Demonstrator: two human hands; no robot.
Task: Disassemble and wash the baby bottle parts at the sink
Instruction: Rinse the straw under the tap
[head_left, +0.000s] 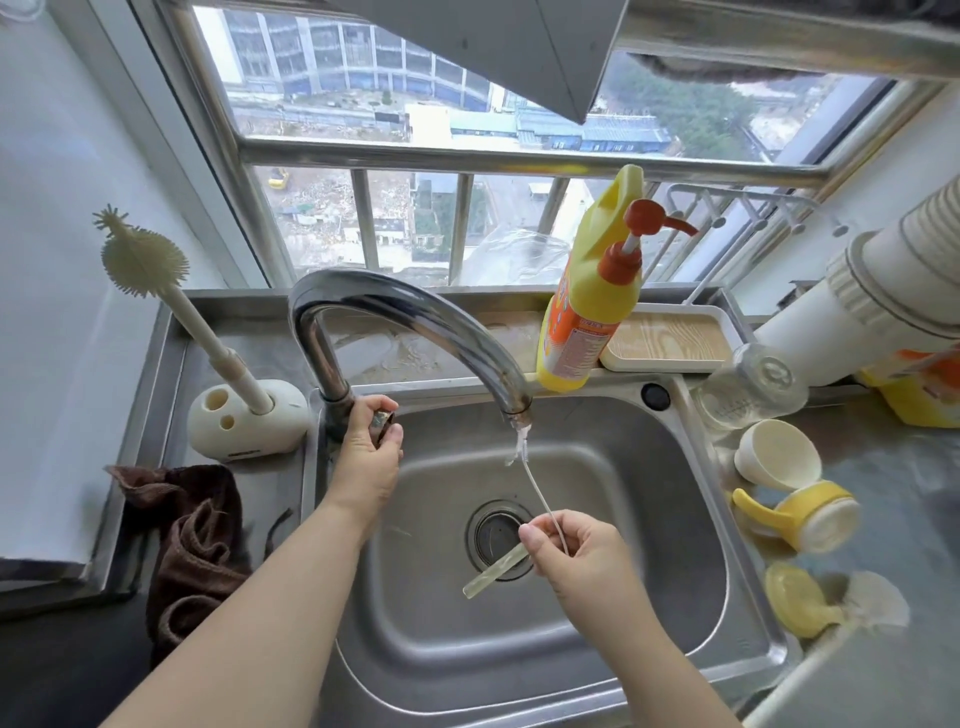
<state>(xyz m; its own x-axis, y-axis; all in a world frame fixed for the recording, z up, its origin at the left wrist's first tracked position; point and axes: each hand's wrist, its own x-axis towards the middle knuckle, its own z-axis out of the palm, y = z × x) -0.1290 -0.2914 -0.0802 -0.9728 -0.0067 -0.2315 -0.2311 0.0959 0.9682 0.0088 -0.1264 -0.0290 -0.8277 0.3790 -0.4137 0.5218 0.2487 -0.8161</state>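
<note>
The baby bottle is already taken apart: the clear glass bottle body (748, 387), cream cap (776, 454) and yellow handled collar (800, 514) lie on the steel counter right of the sink (597, 597). A thin straw brush (524, 499) is pinched in the right hand (576, 556) under the spout's trickle, while the tap lever (383, 418) is gripped by the left hand (369, 457). Rinsing appears to be under way; the remaining parts seem yet to be washed.

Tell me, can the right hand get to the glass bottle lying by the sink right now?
Probably yes, once freed. The right hand pinches a thin straw brush under the faucet. The glass bottle lies on the counter right of the sink, with nothing between them.
</note>
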